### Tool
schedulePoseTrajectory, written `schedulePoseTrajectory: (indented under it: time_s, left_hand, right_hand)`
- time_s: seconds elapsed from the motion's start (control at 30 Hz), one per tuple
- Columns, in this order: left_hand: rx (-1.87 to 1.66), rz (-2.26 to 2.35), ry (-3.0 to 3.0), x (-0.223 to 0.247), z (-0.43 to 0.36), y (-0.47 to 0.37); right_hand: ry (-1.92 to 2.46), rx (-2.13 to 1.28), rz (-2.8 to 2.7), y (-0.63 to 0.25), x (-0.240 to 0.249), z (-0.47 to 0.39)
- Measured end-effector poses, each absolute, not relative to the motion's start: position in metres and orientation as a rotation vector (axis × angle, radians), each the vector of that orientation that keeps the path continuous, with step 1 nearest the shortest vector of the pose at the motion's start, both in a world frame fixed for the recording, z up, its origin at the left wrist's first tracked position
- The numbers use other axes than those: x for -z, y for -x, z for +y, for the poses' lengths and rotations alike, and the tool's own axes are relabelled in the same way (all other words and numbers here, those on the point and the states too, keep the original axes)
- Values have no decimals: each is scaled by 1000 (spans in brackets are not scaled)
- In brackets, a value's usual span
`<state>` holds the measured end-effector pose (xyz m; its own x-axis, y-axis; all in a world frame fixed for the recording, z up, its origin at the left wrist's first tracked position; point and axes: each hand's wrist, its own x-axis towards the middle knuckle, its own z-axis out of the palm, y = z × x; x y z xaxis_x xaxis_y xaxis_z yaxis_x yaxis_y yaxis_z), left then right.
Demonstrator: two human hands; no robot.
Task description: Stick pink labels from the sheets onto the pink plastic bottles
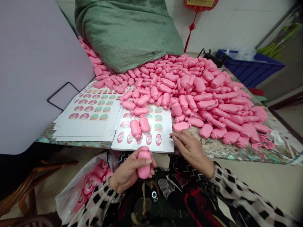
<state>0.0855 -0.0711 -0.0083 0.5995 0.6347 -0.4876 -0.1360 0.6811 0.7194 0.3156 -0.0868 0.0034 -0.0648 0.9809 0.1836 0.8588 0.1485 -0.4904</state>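
My left hand (132, 170) is wrapped round a small pink plastic bottle (144, 170), held neck away from me in front of the table edge. My right hand (190, 148) is at the right edge of a sticker sheet (165, 146), thumb and forefinger pinched together. A tiny dark tip shows at those fingers, too small to name. Rows of oval pink labels and green rounded labels are printed on the sheet. Two pink bottles (135, 128) lie on it, covering some labels.
A large heap of pink bottles (201, 94) covers the table, spilling from a green sack (132, 31). Stacked sticker sheets (87, 129) lie left. A plastic bag (68, 195) below holds labelled pink bottles. A blue crate (251, 69) stands back right; a pale panel (40, 63) rises left.
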Motion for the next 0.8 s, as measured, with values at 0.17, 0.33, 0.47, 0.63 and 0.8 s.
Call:
schedulePoseTrajectory:
  time_s: [0.17,0.33,0.47,0.63,0.8]
  left_hand:
    - [-627,1228,-1698,-3,-62,-93]
    - [-395,1135,-2347,6,-60,-104]
    - [-133,1183,-2476,8,-65,-110]
    - [-1,1218,-2559,4,-68,-112]
    - [33,1239,-2604,4,-71,-112]
  right_hand:
    - [1915,-310,-2016,-305,8,-69]
    - [1995,-141,-2134,-293,4,-60]
    - [1974,-92,-2241,-292,-1,-56]
    - [1925,-160,-2329,-295,-6,-53]
    - [1875,-225,-2349,-299,-7,-51]
